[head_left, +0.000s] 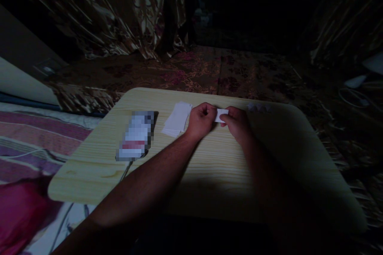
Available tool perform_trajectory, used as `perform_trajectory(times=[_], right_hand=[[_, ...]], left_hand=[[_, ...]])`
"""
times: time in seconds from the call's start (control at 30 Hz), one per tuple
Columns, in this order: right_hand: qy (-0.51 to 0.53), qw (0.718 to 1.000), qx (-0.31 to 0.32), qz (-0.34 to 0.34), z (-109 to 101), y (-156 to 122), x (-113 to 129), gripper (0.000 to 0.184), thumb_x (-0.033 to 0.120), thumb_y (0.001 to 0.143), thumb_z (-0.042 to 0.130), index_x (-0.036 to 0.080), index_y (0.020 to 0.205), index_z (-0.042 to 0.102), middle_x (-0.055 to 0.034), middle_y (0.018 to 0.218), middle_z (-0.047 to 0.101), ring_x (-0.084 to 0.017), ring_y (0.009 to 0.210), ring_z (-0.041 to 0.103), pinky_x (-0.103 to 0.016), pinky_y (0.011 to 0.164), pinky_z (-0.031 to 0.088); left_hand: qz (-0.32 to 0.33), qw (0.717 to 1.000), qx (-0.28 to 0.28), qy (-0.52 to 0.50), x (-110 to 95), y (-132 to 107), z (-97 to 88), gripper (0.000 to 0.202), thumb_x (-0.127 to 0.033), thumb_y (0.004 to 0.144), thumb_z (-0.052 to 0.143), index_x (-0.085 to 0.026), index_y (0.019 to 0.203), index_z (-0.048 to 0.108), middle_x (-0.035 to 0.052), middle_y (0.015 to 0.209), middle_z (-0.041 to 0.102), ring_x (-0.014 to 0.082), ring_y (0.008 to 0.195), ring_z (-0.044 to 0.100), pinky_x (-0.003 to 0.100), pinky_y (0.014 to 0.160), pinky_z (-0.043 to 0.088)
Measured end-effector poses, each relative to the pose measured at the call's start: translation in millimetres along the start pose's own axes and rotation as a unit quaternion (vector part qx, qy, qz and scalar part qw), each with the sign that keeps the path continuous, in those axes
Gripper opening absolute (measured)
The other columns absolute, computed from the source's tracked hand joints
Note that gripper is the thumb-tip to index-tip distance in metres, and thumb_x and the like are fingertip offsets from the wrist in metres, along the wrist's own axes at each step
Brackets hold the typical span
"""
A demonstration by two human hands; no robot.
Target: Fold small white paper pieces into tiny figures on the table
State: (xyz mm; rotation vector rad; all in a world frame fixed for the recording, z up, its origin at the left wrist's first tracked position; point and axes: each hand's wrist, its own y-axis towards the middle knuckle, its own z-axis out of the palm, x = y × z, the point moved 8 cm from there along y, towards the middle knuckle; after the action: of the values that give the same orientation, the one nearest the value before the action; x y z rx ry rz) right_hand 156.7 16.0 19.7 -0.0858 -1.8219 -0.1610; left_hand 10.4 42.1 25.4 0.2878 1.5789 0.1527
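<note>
A small white piece of paper (222, 114) is held just above the wooden table, between my two hands. My left hand (202, 120) has its fingers curled and pinches the paper's left edge. From the other side, my right hand (236, 122) grips it with the thumb on top and fingers behind. A loose stack of white paper sheets (178, 117) lies just left of my left hand. Beyond my right hand, a few small folded pale pieces (259, 108) sit in a row near the table's far edge, dim in the shadow.
The light wooden table (98, 167) has rounded corners. A phone-like device (136, 135), blurred out, lies on its left side with a cable (126, 170) running off the near edge. A striped bed cover (60, 135) is at the left; a patterned cloth-covered surface (191, 71) stands behind.
</note>
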Motion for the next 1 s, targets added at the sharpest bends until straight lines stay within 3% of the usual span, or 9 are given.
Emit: perform_trajectory(times=[0.77,1.0], right_hand=[[0.003,1.0,-0.007,0.0,-0.2,0.4,-0.7,0.013,0.031,0.069,0.059,0.018,0.073,0.063,0.0025,0.057,0.062,-0.014,0.053,0.056,-0.024,0.048,0.036],[-0.008,0.999,-0.032,-0.015,-6.3,1.4,1.5,0.013,0.032,0.07,0.061,0.019,0.074,0.064,0.0021,0.059,0.063,-0.015,0.057,0.058,-0.024,0.051,0.039]], left_hand=[[-0.004,1.0,0.002,-0.007,-0.7,-0.6,0.5,0.023,-0.036,0.082,0.063,-0.016,0.072,0.063,-0.0019,0.063,0.059,0.0095,0.058,0.049,0.022,0.056,0.039],[-0.025,0.999,0.031,-0.031,-2.1,-2.5,6.7,0.022,-0.037,0.081,0.064,-0.016,0.076,0.066,-0.0011,0.066,0.061,0.0094,0.06,0.049,0.022,0.057,0.039]])
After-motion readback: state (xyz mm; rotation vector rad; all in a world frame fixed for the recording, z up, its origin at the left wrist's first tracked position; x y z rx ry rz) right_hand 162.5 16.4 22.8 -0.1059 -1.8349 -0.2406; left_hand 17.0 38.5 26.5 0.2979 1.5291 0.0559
